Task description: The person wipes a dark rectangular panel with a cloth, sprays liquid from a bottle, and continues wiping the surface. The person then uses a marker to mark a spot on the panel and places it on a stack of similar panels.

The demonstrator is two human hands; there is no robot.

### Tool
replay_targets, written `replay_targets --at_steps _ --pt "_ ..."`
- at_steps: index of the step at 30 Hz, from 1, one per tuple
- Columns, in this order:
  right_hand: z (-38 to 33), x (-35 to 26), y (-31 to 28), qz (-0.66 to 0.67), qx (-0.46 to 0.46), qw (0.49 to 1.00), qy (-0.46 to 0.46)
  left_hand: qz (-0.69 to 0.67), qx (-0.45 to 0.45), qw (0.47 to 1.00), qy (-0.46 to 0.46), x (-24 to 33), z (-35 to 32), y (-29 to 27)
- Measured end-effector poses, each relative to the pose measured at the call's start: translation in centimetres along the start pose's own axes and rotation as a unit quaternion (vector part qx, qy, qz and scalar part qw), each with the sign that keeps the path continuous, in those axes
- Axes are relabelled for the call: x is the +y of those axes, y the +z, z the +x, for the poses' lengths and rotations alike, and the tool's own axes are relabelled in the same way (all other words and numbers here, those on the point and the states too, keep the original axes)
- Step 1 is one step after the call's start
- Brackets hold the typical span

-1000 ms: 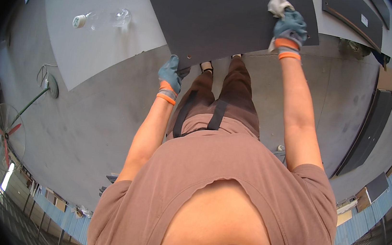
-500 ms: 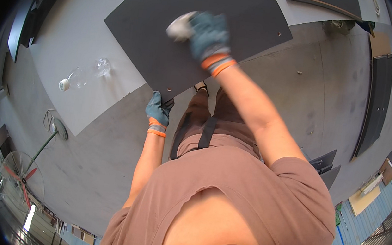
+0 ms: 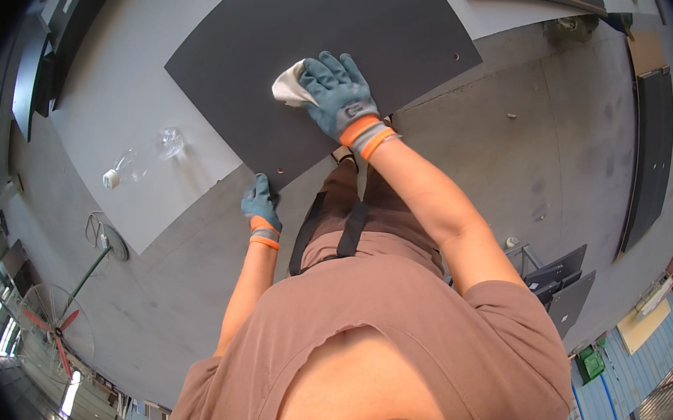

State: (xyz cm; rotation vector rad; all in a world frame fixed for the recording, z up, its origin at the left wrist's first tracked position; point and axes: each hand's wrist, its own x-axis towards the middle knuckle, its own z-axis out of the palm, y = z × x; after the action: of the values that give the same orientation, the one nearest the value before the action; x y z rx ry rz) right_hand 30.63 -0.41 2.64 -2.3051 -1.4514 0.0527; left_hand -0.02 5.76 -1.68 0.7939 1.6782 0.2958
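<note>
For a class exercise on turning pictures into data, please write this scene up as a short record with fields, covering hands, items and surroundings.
Left hand: gloved, at the panel's near corner; exact grip partly hidden
Right hand: gloved, fingers extended, with a white cloth on the panel
Panel: dark grey, flat, two small holes visible near its edge
Support: pale grey surface under the panel
Bottle: clear, white cap, left of the panel
Background: red-bladed fan, lower left
</note>
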Motion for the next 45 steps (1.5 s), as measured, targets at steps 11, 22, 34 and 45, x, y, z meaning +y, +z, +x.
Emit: replay_targets --at_steps 11,22,34,45 --pt "5.3 23.8 -8.2 0.070 -0.072 0.922 0.375 0.216 0.123 0.780 0.575 16.3 2.7 16.0" --pt "10.7 25.1 -8.9 0.008 -0.289 0.897 0.333 0.322 0.211 0.644 0.661 17.4 7.9 18.8" --pt "11.6 24.9 -9.4 0.003 -0.322 0.893 0.314 0.328 0.213 0.629 0.672 17.9 7.5 18.8" --pt "10.9 24.4 -9.1 0.000 -0.294 0.906 0.306 0.341 0.212 0.628 0.667 17.7 7.6 19.1"
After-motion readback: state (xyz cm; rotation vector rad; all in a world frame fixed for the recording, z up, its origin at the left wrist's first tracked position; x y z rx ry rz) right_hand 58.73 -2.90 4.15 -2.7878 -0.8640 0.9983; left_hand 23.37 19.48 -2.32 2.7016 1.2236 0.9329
